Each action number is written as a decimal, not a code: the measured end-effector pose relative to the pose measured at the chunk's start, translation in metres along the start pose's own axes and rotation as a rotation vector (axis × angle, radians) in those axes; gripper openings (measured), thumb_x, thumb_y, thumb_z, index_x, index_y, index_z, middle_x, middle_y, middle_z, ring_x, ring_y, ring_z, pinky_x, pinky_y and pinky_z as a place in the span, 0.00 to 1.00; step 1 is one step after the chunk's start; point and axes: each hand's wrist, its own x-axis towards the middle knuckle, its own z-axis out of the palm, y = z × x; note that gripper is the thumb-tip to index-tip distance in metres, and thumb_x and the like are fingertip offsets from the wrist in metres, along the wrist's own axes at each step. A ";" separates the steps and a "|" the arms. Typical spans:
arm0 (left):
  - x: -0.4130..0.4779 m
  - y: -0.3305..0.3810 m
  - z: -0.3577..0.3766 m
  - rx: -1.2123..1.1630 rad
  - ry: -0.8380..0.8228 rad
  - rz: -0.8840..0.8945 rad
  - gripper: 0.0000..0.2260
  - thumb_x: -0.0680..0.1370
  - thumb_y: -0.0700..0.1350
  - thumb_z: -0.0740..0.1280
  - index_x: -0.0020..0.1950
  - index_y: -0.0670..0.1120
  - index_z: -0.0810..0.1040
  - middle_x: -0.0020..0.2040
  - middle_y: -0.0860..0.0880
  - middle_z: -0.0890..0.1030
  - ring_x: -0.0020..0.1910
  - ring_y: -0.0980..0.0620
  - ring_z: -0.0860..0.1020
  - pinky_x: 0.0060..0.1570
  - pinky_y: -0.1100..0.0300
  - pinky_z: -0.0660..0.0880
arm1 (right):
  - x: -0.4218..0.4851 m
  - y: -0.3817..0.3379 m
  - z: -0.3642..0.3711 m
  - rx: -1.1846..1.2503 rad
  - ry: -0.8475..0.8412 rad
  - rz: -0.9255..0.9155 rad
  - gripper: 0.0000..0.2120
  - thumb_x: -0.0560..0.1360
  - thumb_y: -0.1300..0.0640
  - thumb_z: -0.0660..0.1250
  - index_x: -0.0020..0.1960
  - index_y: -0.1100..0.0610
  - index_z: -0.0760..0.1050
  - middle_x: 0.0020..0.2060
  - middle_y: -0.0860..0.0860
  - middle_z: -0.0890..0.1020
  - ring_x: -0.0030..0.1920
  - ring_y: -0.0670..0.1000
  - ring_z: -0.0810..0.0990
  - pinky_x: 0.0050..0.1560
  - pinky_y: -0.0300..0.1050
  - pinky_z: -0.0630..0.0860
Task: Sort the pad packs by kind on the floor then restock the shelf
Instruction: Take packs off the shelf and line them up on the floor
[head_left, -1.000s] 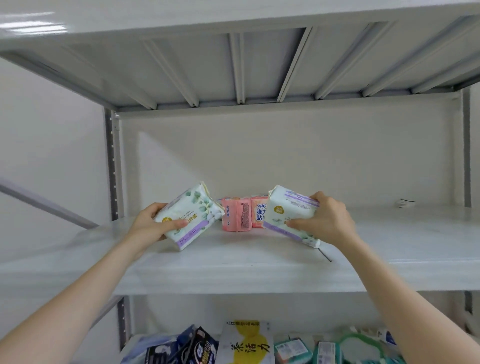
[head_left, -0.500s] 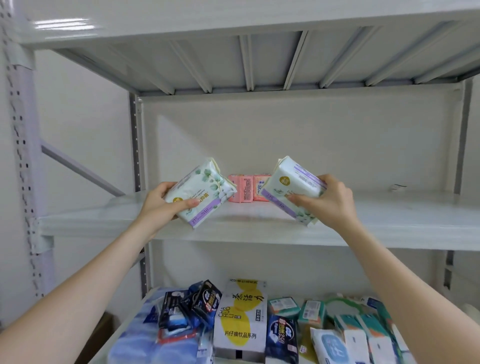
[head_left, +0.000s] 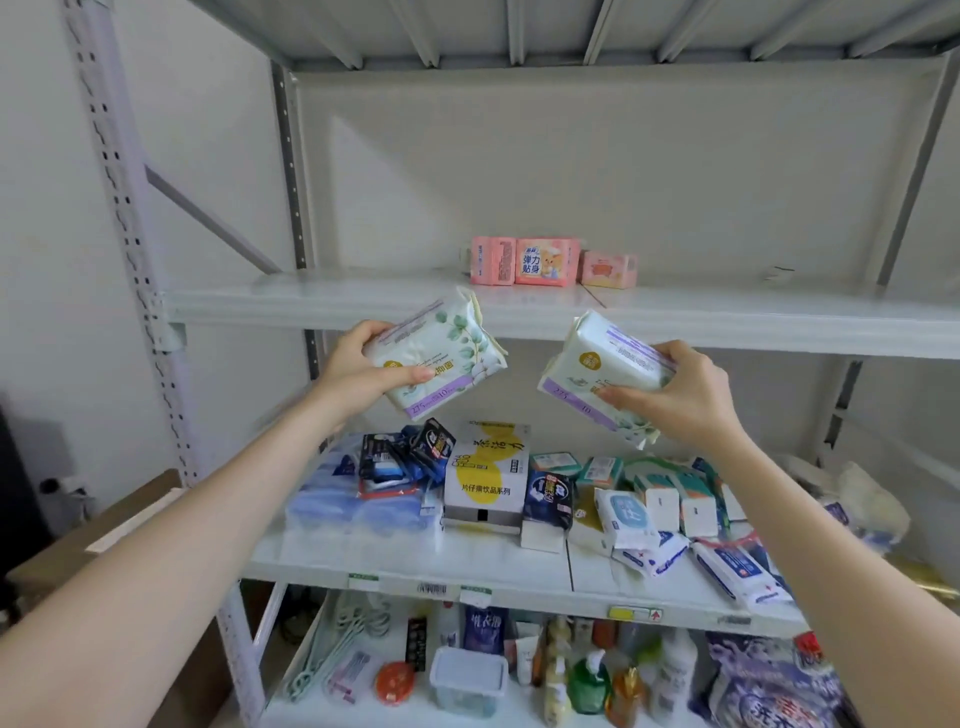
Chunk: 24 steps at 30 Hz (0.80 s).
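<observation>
My left hand (head_left: 358, 371) grips a white pad pack with green leaves and a purple stripe (head_left: 441, 358), held in the air just below the front edge of the upper shelf (head_left: 291, 304). My right hand (head_left: 680, 395) grips a second pack of the same kind (head_left: 597, 374), tilted, at about the same height. Three pink pad packs (head_left: 550, 262) stand in a row at the back of the upper shelf, beyond both hands.
The middle shelf (head_left: 395, 569) carries several blue, black and white packs and a white-and-yellow box (head_left: 485, 475). The bottom shelf holds bottles, a clear container (head_left: 467, 680) and bags. A cardboard box (head_left: 93, 530) stands at the left beside the shelf post (head_left: 130, 234).
Both hands have pulled their white packs off the upper shelf, towards me and downwards. The view has tilted down, so the lower shelves now show.
</observation>
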 end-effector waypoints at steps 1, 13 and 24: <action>-0.014 -0.004 0.004 0.015 -0.008 -0.006 0.37 0.54 0.56 0.83 0.60 0.53 0.74 0.54 0.56 0.80 0.52 0.56 0.80 0.51 0.54 0.80 | -0.013 0.007 0.002 -0.007 -0.022 0.008 0.27 0.59 0.44 0.80 0.52 0.47 0.70 0.42 0.38 0.76 0.40 0.39 0.78 0.30 0.33 0.74; -0.206 -0.094 0.081 0.135 -0.119 -0.269 0.32 0.59 0.50 0.83 0.60 0.53 0.74 0.56 0.54 0.79 0.55 0.52 0.78 0.56 0.52 0.77 | -0.200 0.123 0.008 -0.139 -0.296 0.176 0.30 0.59 0.43 0.80 0.53 0.48 0.69 0.46 0.45 0.78 0.43 0.42 0.77 0.34 0.39 0.75; -0.342 -0.183 0.151 0.223 -0.319 -0.476 0.32 0.58 0.47 0.83 0.57 0.51 0.73 0.54 0.53 0.79 0.52 0.53 0.78 0.45 0.61 0.73 | -0.373 0.203 0.013 -0.202 -0.420 0.437 0.29 0.57 0.41 0.79 0.51 0.48 0.69 0.45 0.44 0.75 0.48 0.49 0.74 0.39 0.43 0.70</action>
